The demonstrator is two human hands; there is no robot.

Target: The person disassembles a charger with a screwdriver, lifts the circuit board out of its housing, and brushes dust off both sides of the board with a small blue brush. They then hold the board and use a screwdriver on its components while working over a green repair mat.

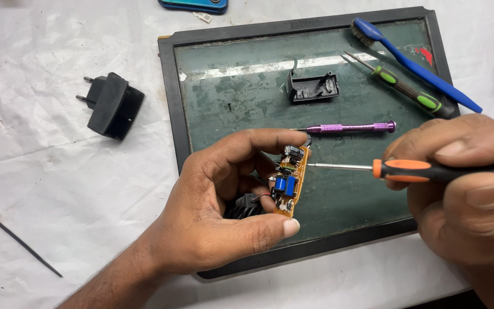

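Probing stage, by the look of it. Left hand [212,212] pinched on orange circuit board [290,182], upright over tray's [170,97] near edge. Right hand [464,189] clamped round orange-handled screwdriver [424,170], tip touching board's edge. Next, probably: steady, light pressure without slipping onto components.
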